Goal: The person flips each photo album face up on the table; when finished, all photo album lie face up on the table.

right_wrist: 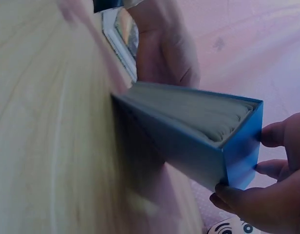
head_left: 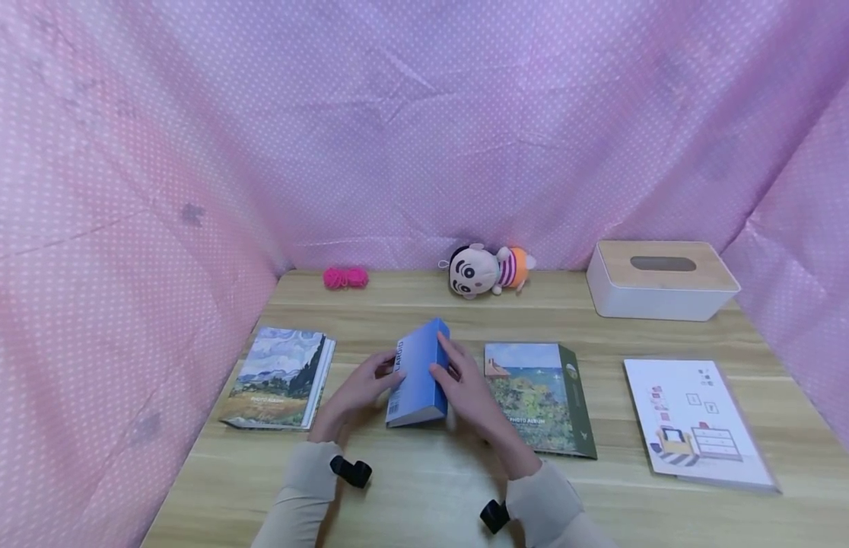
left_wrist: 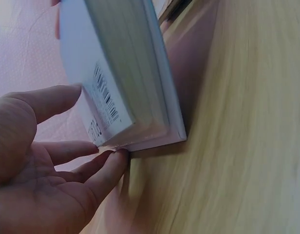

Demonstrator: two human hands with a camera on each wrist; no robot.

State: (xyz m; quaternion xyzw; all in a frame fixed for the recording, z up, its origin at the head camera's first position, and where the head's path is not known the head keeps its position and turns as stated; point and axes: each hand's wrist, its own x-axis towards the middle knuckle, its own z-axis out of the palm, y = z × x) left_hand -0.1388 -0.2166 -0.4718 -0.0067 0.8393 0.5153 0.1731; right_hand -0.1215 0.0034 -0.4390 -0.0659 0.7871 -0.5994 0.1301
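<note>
A thick blue photo album (head_left: 418, 377) is held tilted over the middle of the table, its spine raised toward the right. My left hand (head_left: 364, 387) holds its left side, thumb on the cover and fingers at the opening edge; the left wrist view shows a barcode beside the thumb (left_wrist: 62, 100). Around the spine (right_wrist: 245, 146), my right hand (head_left: 468, 387) grips with thumb and fingers. The page block (right_wrist: 194, 109) shows between the covers. In the left wrist view, the album's lower cover edge (left_wrist: 162, 142) is close over the wood.
A landscape photo album (head_left: 277, 373) lies at left, a green-spined one (head_left: 534, 403) just right of my hands, and a white one (head_left: 698, 422) farther right. Along the back are pink yarn (head_left: 345, 278), a plush doll (head_left: 489, 270) and a tissue box (head_left: 660, 281), before a pink dotted curtain (head_left: 411, 152).
</note>
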